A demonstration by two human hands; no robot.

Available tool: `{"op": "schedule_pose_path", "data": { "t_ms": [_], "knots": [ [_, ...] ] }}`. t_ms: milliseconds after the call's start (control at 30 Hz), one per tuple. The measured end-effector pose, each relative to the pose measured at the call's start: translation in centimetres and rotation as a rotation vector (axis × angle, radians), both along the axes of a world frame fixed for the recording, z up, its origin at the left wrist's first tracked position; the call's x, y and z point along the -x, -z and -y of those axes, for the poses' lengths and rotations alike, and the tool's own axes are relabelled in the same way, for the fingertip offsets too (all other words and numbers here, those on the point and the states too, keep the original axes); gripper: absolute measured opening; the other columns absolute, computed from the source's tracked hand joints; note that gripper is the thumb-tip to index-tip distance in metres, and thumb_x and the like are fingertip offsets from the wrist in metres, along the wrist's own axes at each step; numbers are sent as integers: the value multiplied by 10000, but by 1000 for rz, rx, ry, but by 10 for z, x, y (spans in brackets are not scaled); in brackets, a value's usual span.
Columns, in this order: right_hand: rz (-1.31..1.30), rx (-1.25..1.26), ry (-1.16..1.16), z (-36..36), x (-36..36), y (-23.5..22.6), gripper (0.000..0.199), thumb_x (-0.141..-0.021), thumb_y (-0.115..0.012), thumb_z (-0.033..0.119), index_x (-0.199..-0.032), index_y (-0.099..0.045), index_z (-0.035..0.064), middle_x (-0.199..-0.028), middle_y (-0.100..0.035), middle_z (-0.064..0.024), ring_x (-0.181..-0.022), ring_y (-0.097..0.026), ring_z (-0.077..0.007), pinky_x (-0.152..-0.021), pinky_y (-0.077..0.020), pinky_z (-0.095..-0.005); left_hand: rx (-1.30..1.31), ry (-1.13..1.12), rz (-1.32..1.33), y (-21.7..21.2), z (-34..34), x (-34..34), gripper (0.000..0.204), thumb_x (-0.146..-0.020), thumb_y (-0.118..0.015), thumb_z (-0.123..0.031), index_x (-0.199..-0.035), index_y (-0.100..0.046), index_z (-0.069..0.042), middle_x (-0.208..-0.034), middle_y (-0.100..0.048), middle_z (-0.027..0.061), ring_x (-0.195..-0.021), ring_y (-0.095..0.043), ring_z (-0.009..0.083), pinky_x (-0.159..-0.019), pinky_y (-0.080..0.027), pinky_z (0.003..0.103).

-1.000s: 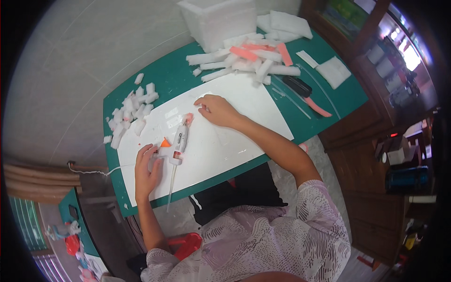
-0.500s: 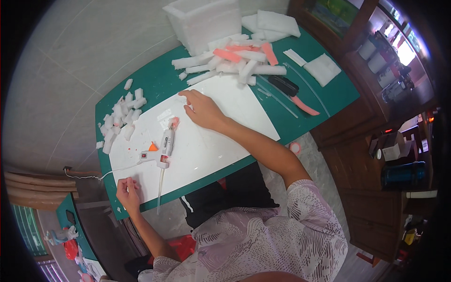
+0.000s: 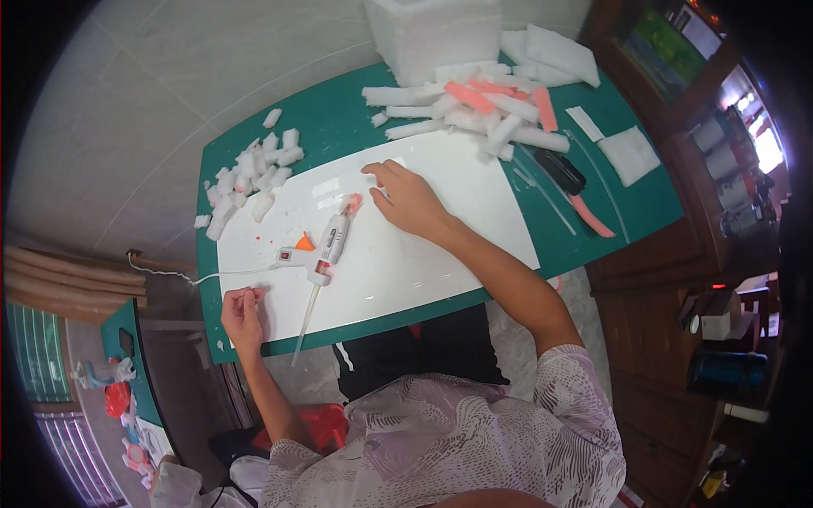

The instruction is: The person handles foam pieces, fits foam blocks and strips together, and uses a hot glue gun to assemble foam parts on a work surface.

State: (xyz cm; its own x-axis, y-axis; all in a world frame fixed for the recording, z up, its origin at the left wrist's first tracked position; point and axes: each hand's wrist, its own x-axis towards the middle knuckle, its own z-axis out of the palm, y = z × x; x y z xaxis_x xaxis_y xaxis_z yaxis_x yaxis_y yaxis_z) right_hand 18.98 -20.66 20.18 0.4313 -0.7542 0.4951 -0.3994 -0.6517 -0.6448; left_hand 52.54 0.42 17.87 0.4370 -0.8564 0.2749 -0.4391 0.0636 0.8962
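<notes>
On the white board [image 3: 423, 262] lies a white hot glue gun [image 3: 332, 241] with an orange trigger, a clear glue stick [image 3: 306, 317] sticking out of its back end and overhanging the table's near edge. Pinkish residue [image 3: 353, 201] surrounds its nozzle. My right hand [image 3: 408, 201] rests on the board just right of the nozzle, open and empty, with fingers loosely bent. By the board's near left corner is my left hand [image 3: 243, 320], its fingers loosely curled and apart from the glue gun; I see nothing in it.
Small white foam chunks [image 3: 254, 169] are heaped at the left. White and pink foam strips [image 3: 474, 102] pile up before a white foam box [image 3: 436, 38]. A black-handled cutter [image 3: 561, 172], clear glue sticks [image 3: 550, 199] and a foam square [image 3: 629, 156] lie on the green table [image 3: 652, 207].
The view has shifted, so the table and everything on it sit further right and higher. Both hands stay in about the same places, and the glue gun has not moved on the board.
</notes>
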Motion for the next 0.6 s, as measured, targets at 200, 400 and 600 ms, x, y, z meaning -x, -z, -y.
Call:
{"op": "schedule_pose_path", "data": {
  "t_ms": [200, 400, 600],
  "knots": [
    [-30, -135, -7, -2, 1, -8, 303, -894, -597, 81, -1191, -602, 27, -1062, -622, -171, -940, -634, -353, -819, -519, -423, 35, -21, 0, -13, 4, -2, 199, -1037, -498, -111, -859, -496, -24, -668, -590, 53, -616, -571, 104, -612, -447, 235],
    [-20, -73, -19, 3, 5, 0, 273, -884, -602, 79, -1153, -614, 35, -1052, -627, -167, -939, -633, -358, -816, -517, -437, -16, 135, 77, -55, 37, -12, 283, -1056, -452, -148, -803, -491, -29, -646, -556, 55, -569, -536, 110, -560, -424, 253],
    [-36, -44, -25, 3, 1, 8, 242, -888, -610, 98, -1126, -612, 49, -1034, -624, -156, -913, -633, -351, -790, -516, -428, 82, 382, 271, -121, 123, 42, 66, -980, -549, -24, -980, -607, 9, -875, -631, 77, -784, -585, 97, -697, -462, 248]
  ]
}}
